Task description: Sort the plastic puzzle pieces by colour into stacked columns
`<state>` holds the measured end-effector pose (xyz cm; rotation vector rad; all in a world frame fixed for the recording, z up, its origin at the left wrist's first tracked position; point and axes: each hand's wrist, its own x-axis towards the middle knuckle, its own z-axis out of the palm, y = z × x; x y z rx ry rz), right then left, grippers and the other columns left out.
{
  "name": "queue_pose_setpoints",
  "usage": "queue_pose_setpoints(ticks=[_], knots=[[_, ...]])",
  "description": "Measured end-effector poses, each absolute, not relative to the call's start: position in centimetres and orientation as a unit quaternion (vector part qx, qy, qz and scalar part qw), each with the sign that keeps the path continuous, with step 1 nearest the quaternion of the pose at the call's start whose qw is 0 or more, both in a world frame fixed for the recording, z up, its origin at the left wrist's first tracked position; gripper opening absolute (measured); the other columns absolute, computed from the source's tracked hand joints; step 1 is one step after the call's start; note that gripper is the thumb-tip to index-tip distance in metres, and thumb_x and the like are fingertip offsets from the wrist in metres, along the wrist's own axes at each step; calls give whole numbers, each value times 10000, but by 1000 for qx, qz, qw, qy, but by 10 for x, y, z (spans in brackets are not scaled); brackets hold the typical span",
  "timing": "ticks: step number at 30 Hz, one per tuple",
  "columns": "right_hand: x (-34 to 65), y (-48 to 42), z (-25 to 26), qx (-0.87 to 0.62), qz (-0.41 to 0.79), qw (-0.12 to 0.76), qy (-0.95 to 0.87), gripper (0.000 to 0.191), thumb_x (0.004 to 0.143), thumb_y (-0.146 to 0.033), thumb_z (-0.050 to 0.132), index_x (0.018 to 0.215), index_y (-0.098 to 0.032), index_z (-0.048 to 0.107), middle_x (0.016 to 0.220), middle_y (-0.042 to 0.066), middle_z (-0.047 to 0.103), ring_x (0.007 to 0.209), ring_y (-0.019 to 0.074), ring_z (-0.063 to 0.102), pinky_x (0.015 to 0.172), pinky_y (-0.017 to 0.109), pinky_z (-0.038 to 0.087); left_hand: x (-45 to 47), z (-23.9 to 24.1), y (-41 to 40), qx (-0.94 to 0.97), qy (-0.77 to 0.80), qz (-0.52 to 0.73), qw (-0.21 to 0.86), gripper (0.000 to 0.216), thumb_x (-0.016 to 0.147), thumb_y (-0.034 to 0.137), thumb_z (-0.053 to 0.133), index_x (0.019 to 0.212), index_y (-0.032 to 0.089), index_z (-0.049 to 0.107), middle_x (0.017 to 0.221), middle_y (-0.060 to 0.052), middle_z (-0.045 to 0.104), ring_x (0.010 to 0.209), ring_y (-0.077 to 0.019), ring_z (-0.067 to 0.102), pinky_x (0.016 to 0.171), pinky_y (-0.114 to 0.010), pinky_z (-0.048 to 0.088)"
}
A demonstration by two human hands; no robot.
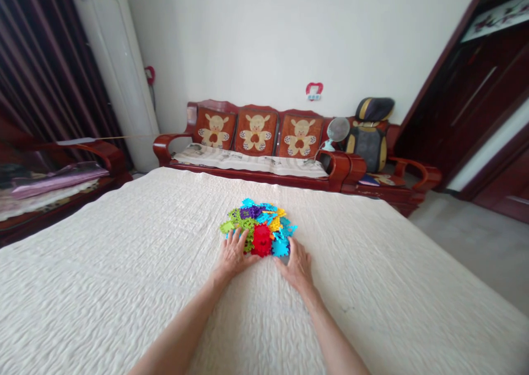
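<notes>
A pile of flat plastic interlocking pieces with notched edges lies in front of me, in green (249,224), purple (249,213), yellow (275,223), blue (281,247) and red (262,240). At its near left side is my left hand (235,253), fingers spread, the fingertips over the green pieces. My right hand (298,263) rests at the near right side, fingers apart, close by the blue pieces. Between the two thumbs sits the red part of the pile. Neither hand grips a piece.
Beneath the pile spreads a cream quilted cover (165,226) on a wide flat surface. Beyond its far edge stand a wooden sofa (347,165) with bear cushions (257,132), a small fan (338,129) and a chair with a massage cushion (367,143). Another wooden chair (115,160) is at left.
</notes>
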<state>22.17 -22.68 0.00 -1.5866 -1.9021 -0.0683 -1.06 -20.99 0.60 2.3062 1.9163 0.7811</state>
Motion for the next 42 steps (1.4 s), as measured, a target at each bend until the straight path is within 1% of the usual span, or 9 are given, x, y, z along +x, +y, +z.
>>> queue_pose_setpoints(ticks=[4, 8, 12, 17, 21, 34, 36, 39, 42], knots=[[221, -222, 0, -612, -22, 320, -723, 739, 779, -433, 590, 1423, -190, 320, 1362, 173, 502, 1210, 338, 476, 936, 498, 384, -10, 3, -203, 742, 617, 261, 19, 890, 713, 636, 654, 1463, 256, 360, 1520, -135, 359, 1389, -409, 299, 1060, -582, 340], [215, -209, 1, -581, -3, 336, -741, 782, 750, -402, 619, 1436, -192, 309, 1380, 164, 487, 1252, 322, 458, 972, 483, 395, -10, 0, -198, 743, 616, 262, 15, 895, 714, 633, 655, 1464, 246, 358, 1523, -145, 352, 1392, -406, 294, 1050, -580, 353], [209, -194, -2, -564, -1, 365, -741, 807, 745, -406, 634, 1444, -184, 296, 1374, 170, 485, 1259, 321, 455, 988, 491, 399, -10, 2, -189, 742, 619, 257, 14, 907, 708, 624, 664, 1460, 216, 366, 1516, -158, 359, 1389, -408, 299, 1047, -574, 360], [209, -182, -5, -572, 0, 367, -733, 821, 742, -425, 635, 1452, -200, 289, 1378, 169, 479, 1253, 333, 461, 959, 495, 421, -9, 4, -175, 747, 617, 247, 16, 922, 699, 632, 668, 1459, 206, 365, 1515, -161, 358, 1389, -412, 298, 1055, -577, 344], [208, -173, -2, -586, 1, 359, -726, 802, 743, -422, 626, 1447, -207, 305, 1381, 157, 486, 1252, 328, 462, 954, 485, 425, -8, 3, -163, 746, 618, 249, 13, 908, 708, 640, 655, 1460, 227, 358, 1521, -147, 352, 1391, -406, 301, 1052, -571, 352], [206, -143, 7, -596, 8, 355, -720, 712, 751, -381, 604, 1400, -192, 380, 1335, 142, 524, 1222, 309, 475, 939, 452, 437, -3, 1, -129, 738, 619, 267, -13, 870, 744, 662, 606, 1451, 211, 373, 1500, -147, 382, 1370, -399, 330, 1057, -565, 348], [207, -141, 8, -584, 15, 372, -721, 724, 740, -388, 619, 1396, -191, 386, 1355, 147, 504, 1245, 317, 456, 962, 466, 427, -3, 4, -130, 736, 619, 272, -24, 861, 741, 647, 618, 1444, 209, 384, 1495, -146, 389, 1369, -393, 333, 1067, -567, 333], [211, -140, 7, -545, 25, 430, -719, 772, 705, -419, 658, 1389, -184, 388, 1416, 166, 438, 1307, 334, 397, 1028, 513, 379, -3, 9, -136, 744, 603, 285, -47, 846, 731, 620, 645, 1431, 211, 403, 1491, -140, 397, 1381, -382, 317, 1090, -556, 299], [216, -139, 5, -500, 79, 509, -696, 736, 735, -448, 633, 1378, -180, 395, 1401, 168, 458, 1290, 314, 432, 1049, 515, 372, -4, 15, -146, 760, 572, 303, -64, 772, 757, 594, 632, 1400, 211, 441, 1480, -136, 416, 1393, -367, 304, 1099, -548, 283]])
